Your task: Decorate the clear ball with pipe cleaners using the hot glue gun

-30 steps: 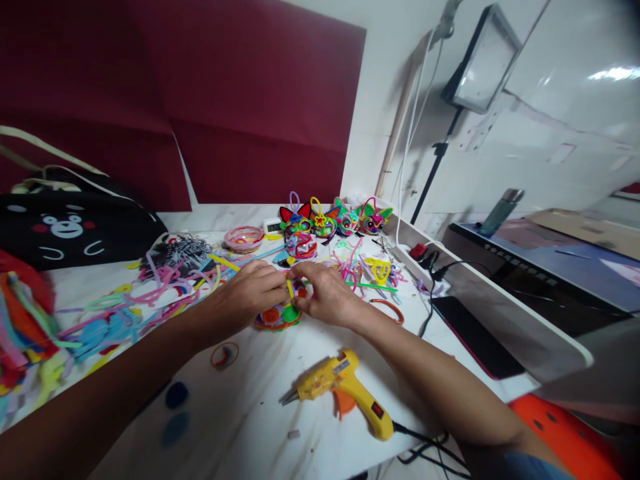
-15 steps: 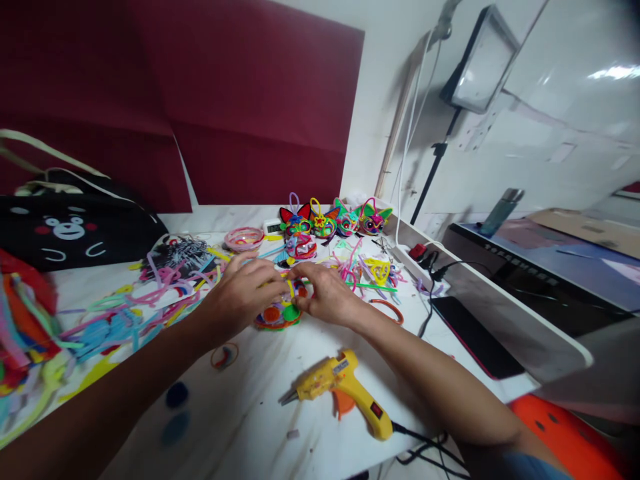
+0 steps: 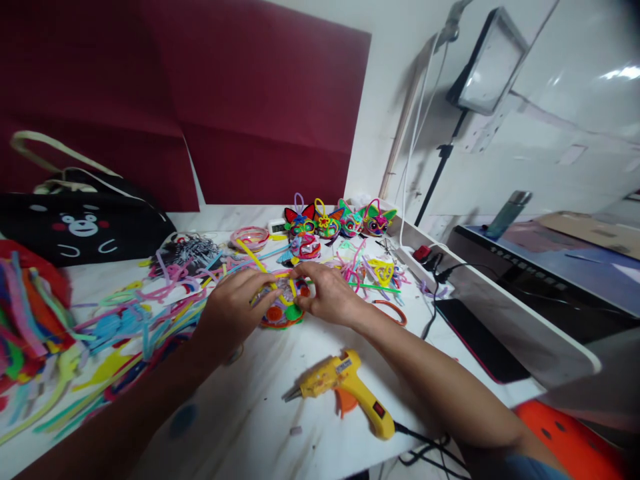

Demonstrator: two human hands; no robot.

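Note:
A small multicoloured pipe-cleaner face [image 3: 283,308] with orange and green round parts lies on the white table [image 3: 260,413]. My left hand [image 3: 230,313] curls around its left side, fingers pinched on a yellow pipe cleaner [image 3: 260,265] that runs up and left from it. My right hand [image 3: 327,297] presses on the face's right side with its fingertips closed together. Both hands meet over the piece and hide its upper half.
A yellow glue gun [image 3: 347,392] lies close in front, cord trailing right. Several finished pipe-cleaner masks [image 3: 340,221] stand at the back. Loose pipe cleaners [image 3: 75,333] cover the left. A black bear bag [image 3: 85,227], a pink bowl [image 3: 249,237], a tablet [image 3: 475,340] and cables are nearby.
My left hand has drawn back toward me a little and a long yellow pipe cleaner now sticks out from it. The view has shifted slightly to the left.

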